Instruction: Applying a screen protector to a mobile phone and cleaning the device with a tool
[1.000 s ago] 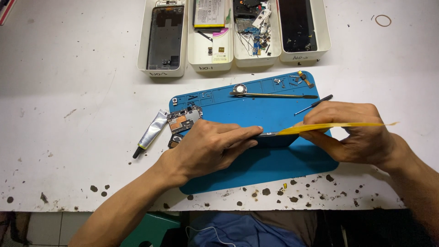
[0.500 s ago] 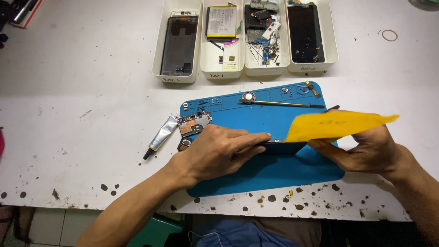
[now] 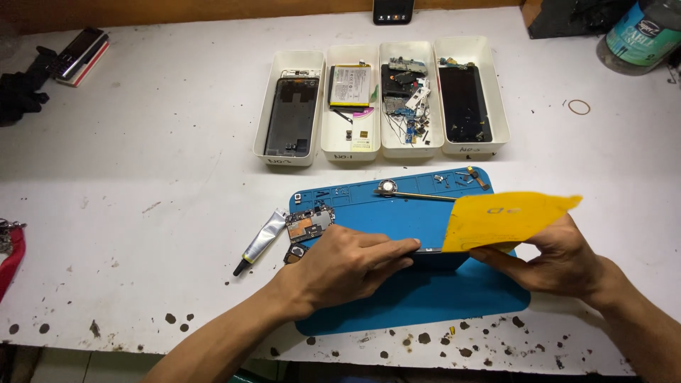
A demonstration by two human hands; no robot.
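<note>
head view, looking down at a white, stained desk [image 3: 142, 177]. my left hand [image 3: 347, 266] lies palm down on a blue work mat [image 3: 425, 298] near the desk's front edge, its fingers [image 3: 397, 248] stretched out flat and pressing on a thin dark device [image 3: 425, 250], mostly hidden under the hand, only a sliver showing at the fingertips. my right hand [image 3: 560, 262] is just beside it toward the right, fingers pinched on a thin yellow plastic sheet [image 3: 507, 220], whose lower left edge meets the device where my left fingertips end; i cannot tell whether it slips into a seam.

at the mat's left edge sits a small circuit board [image 3: 309, 225], and just off the mat on the desk lies a silver glue tube [image 3: 261, 242] with a black tip. along the mat's back edge lie a round metal disc [image 3: 387, 187] and a thin tool [image 3: 425, 196].

behind the mat, toward the desk's back edge, four white trays [image 3: 383, 145] stand side by side, holding a phone frame, a battery, loose parts and a dark screen. a rubber band [image 3: 579, 106] lies to the right of the trays.
</note>
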